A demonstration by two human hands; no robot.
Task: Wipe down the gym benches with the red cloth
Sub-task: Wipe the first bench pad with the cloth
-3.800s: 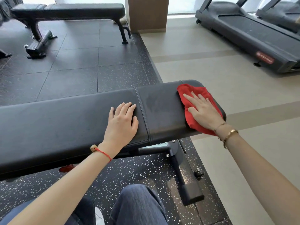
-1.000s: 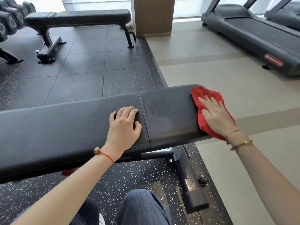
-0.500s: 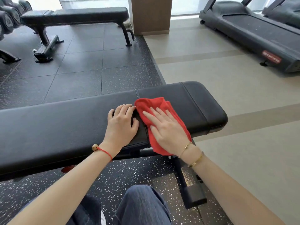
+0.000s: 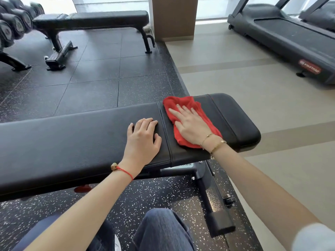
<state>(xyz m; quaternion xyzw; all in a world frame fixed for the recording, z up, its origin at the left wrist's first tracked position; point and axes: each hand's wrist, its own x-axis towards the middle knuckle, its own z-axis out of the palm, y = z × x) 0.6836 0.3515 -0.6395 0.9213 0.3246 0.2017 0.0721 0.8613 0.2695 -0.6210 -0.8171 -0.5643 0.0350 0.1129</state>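
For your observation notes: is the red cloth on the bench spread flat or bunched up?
Bunched up. The red cloth lies crumpled in folds under the flat right hand on the bench.

The view held two black benches, the near bench (image 4: 76,142) and the far bench (image 4: 101,19), one red cloth (image 4: 184,105), two treadmills (image 4: 290,35), several racked dumbbells (image 4: 12,24), and two hands, the left hand (image 4: 143,142) and the right hand (image 4: 192,125).

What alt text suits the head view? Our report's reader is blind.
A right hand presses a crumpled red cloth flat on a black padded gym bench, while the left hand rests beside it; a second black bench stands behind.
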